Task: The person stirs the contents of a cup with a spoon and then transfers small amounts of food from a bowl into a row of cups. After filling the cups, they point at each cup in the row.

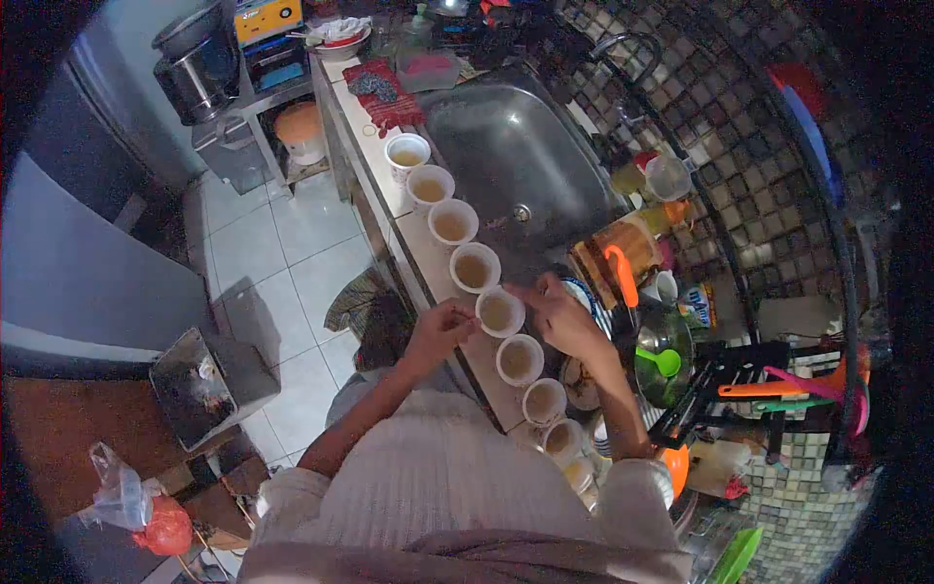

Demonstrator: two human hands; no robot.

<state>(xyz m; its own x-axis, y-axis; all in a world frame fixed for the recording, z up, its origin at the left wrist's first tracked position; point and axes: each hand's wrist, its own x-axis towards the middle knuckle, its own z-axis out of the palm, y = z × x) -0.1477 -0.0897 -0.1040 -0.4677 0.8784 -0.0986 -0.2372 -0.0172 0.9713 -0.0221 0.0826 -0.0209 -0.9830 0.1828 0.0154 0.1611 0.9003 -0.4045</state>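
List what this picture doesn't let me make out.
All in the head view:
Left hand: whether it grips the cup between the hands; fingertips too small.
Right hand: whether it touches that cup; too blurred.
Counter beyond the last cup: covered by the shirt.
Yellow box: top cut by frame edge.

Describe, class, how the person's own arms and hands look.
The left grip and right grip are ungloved human hands with slender fingers. Forearms are bare; loose, off-white fabric sleeves end near the elbows. No watch shows; rings are too small to tell.
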